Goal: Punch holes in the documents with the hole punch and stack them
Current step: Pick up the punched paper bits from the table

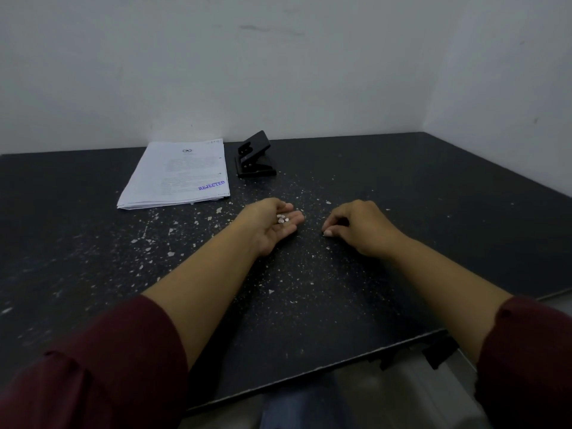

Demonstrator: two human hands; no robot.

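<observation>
Several sheets were seen lying as one squared stack of documents [175, 174] at the far left of the dark speckled desk [402, 187], a purple "REJECTED" stamp showing on the top page and what looked like punched holes along its right edge. Such paper was judged to be light, thin and floppy, easily creased or fanned apart, so it would best be taken by a long edge or lifted with fingers slid under the whole pile. Just beside the stack, to its right and near the wall, the black hole punch [255, 154] was set with its lever raised; it was judged rigid and fairly heavy, best held by the base and pressed on the lever. Nearer the viewer, the left hand [272, 224] was held palm up and loosely cupped, with a few small paper discs [282, 218] resting on the fingers; these were judged almost weightless and apt to scatter at a breath or a tilt. To the right, apart from it, the right hand [356, 229] was curled palm down on the desk, its thumb and forefinger drawn together as if pinching a speck, though whether anything was held could not be told. Pale flecks in the desk surface were hard to tell from loose discs. Nothing was found standing between the hands and the stack or the punch. Maroon sleeves [108, 366] were rolled above both forearms.
</observation>
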